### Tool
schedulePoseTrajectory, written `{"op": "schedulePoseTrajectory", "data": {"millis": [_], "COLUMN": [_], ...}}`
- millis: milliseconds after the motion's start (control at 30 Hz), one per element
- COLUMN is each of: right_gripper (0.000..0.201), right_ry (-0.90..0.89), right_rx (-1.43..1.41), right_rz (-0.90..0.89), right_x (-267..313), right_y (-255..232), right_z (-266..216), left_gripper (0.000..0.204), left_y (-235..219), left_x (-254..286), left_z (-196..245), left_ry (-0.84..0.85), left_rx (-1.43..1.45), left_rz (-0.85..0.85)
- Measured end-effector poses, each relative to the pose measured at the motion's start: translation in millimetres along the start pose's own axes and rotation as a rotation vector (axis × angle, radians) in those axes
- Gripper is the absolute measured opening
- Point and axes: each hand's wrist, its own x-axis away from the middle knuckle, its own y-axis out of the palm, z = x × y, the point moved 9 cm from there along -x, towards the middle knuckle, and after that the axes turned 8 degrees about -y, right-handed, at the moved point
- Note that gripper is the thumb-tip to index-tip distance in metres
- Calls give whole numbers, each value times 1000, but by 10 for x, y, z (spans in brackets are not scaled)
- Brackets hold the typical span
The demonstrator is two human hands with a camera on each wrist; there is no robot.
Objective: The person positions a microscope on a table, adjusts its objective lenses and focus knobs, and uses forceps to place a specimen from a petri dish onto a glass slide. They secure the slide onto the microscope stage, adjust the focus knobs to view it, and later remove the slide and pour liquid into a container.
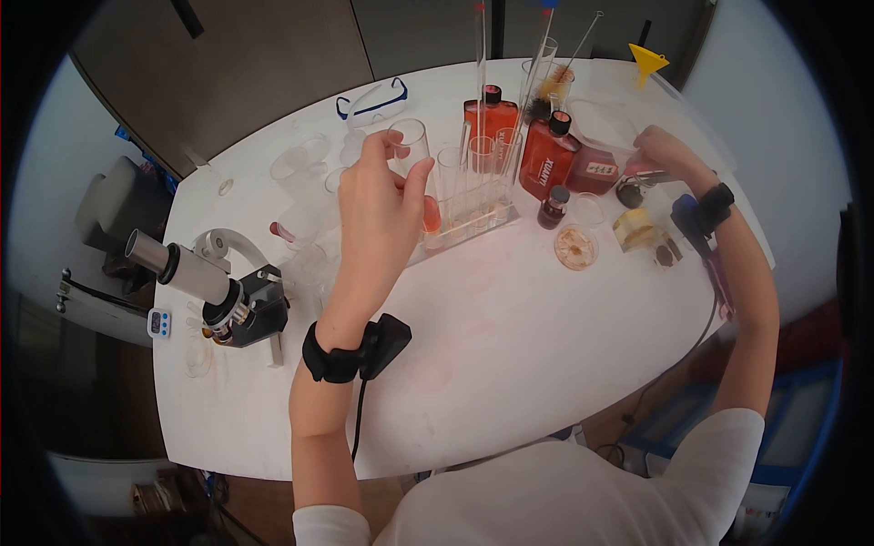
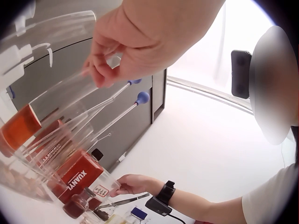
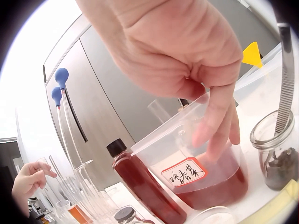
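Observation:
My left hand (image 1: 378, 205) holds a clear glass tube (image 1: 410, 138) near its upper end, thumb and fingers round the wall. Orange liquid (image 2: 21, 126) fills the bottom of this tube, which stands at the clear rack (image 1: 469, 218) of glass tubes. At the back right, my right hand (image 1: 669, 153) grips the rim of a translucent plastic tub (image 3: 159, 144), fingers reaching down along its wall. Dark red liquid (image 3: 219, 189) lies in the tub, and a red-bordered handwritten label (image 3: 184, 172) is on its front.
Red bottles (image 1: 549, 159) stand between the hands, with a small dark bottle (image 1: 553, 207) before them. Long droppers with blue bulbs (image 3: 61, 78) rise from the rack. Tweezers (image 3: 286, 79) lean in a glass jar (image 3: 275, 161) beside the tub. A microscope (image 1: 214, 282) stands at the left.

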Motion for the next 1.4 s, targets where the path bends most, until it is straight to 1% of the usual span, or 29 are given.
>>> {"op": "schedulePoseTrajectory", "data": {"millis": [33,67,133,167,233,333,367,400,433,467,533,600,633,700,833,867,900,933,1033,1100,1133,1200,1233,1267,1367,1400], "right_gripper": [26,26,24,24,24,25,25,25,25,26,28,27,27,29,29,29,29,29,26,25,25,24,24,24,22,22], "right_ry": [14,15,-53,-49,-100,-87,-154,-147,-134,-122,-124,-185,-180,-231,-201,-208,-217,-216,-159,-127,-122,-124,-124,-132,-269,-272], "right_rx": [-229,-229,-147,-146,-84,-132,-20,-16,-68,-120,-130,-94,-90,-30,40,51,61,63,28,6,11,-89,-126,-132,-99,-104], "right_rz": [-53,-54,-36,-29,37,82,138,151,179,205,226,238,244,292,318,270,223,225,32,-76,-119,-249,-299,-312,-403,-411], "right_x": [-42,-54,-68,-97,-167,-112,-238,-251,-256,-226,-68,45,103,242,764,859,961,1102,1494,1654,1706,1824,1859,1869,1926,1918], "right_y": [77,90,65,74,33,26,-57,-130,-187,-228,-379,-541,-633,-838,-1021,-1008,-966,-909,-394,-53,113,474,633,743,1069,1136], "right_z": [39,49,23,62,107,22,81,70,52,16,-198,-400,-434,-550,-746,-736,-738,-756,-786,-772,-753,-822,-857,-899,-1121,-1156], "left_gripper": [29,29,30,31,32,31,31,30,30,29,28,28,28,30,30,30,29,29,30,33,33,34,33,33,35,35], "left_y": [-45,-114,-239,-340,-533,-764,-817,-859,-875,-882,-900,-905,-920,-937,-961,-961,-959,-971,-978,-959,-977,-930,-920,-943,-954,-970], "left_x": [-4,-12,-26,-28,-28,16,44,82,125,168,241,304,329,379,474,497,517,525,587,616,632,668,681,686,721,730], "left_z": [32,82,184,222,297,382,388,393,409,391,371,360,342,300,207,206,219,192,158,66,52,-4,-2,-14,8,3], "left_ry": [-4,2,10,3,-3,-30,-30,-30,-25,-55,-85,-92,-91,-88,-79,-17,48,50,73,-51,-60,-135,-129,-135,-28,-33], "left_rx": [-2,22,50,109,191,260,253,244,253,253,260,202,209,222,247,216,183,186,175,351,340,439,412,400,258,251], "left_rz": [2,22,37,56,84,115,118,122,115,105,88,62,56,21,-33,-50,-66,-67,-105,-141,-135,-239,-282,-274,-282,-280]}}
